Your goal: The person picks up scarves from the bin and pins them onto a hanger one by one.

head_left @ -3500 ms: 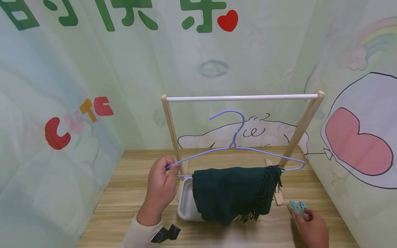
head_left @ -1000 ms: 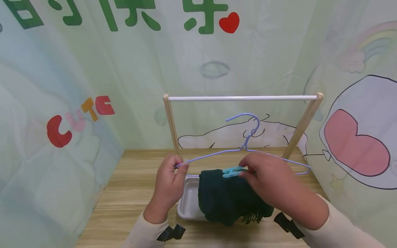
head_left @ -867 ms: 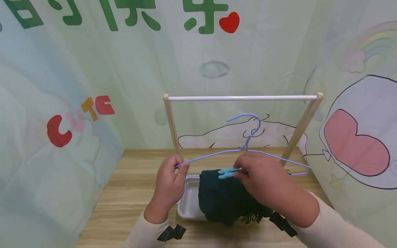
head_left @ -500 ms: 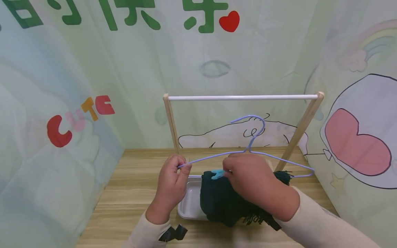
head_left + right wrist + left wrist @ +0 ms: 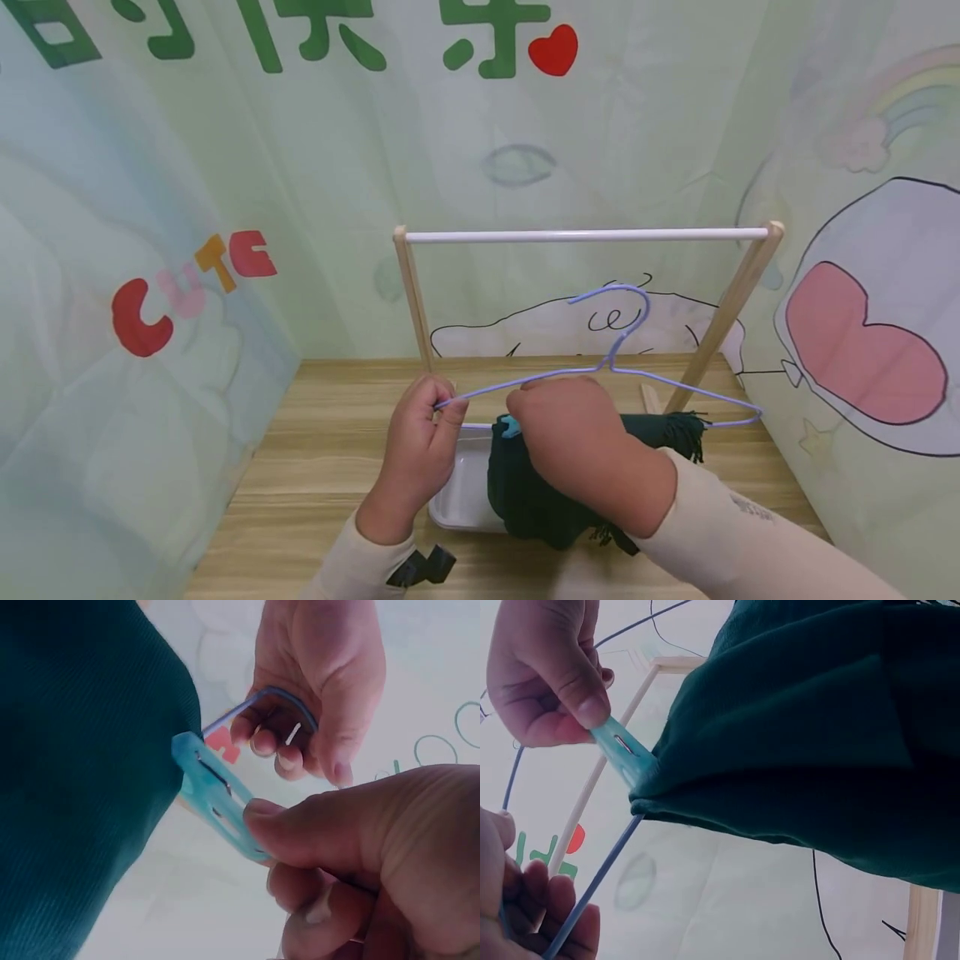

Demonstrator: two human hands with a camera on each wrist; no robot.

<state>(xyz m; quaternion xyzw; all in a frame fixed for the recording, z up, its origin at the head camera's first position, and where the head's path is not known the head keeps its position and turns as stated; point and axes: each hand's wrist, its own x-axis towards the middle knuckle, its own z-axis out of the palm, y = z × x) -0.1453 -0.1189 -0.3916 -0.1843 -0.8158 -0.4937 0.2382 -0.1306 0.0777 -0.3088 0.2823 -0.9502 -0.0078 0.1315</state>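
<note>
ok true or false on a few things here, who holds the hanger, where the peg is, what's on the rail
1. The left hand pinches the left end of the purple wire hanger. True.
2. The right hand holds a red clothes peg. False: the peg is light blue.
3. The peg sits at the edge of the dark green scarf on the hanger's lower bar. True.
4. The hanger's hook is over the white rail of the wooden rack. False: the hook hangs free below the rail.
5. A white tray lies on the table under the scarf. True.
6. The scarf lies flat on the wooden table. False: it is draped over the hanger.
</note>
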